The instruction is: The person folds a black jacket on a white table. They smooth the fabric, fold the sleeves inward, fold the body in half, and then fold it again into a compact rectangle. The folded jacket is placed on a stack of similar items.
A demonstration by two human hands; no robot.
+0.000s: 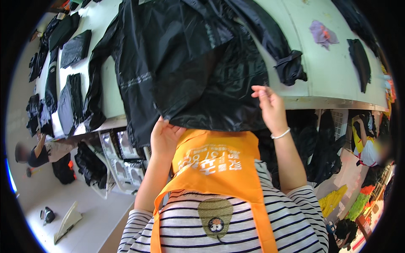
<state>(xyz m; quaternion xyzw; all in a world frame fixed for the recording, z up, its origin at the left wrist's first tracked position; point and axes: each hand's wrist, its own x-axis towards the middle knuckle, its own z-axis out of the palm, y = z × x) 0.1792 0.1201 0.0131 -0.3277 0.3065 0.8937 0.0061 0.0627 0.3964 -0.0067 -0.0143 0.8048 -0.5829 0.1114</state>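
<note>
A black raincoat-like jacket [181, 76] in shiny fabric lies over the pale table before me, its hem hanging at the near edge by my waist. Grey bands cross its body, and a sleeve extends to each side. My left hand [165, 134] pinches the jacket's hem at the lower left. Beside the jacket's right edge, my right hand [270, 105] is raised with its fingers curled together. A small dark thing shows at those fingertips, too small to name. A pale beaded bracelet circles that wrist.
Folded black garments [76, 49] lie on the table at the left. A purple cloth [323, 33] and a black piece [359, 63] lie at the right. Below the table are black garments [325, 147] and clear-wrapped packs [122, 152]. Other people stand at far left and right.
</note>
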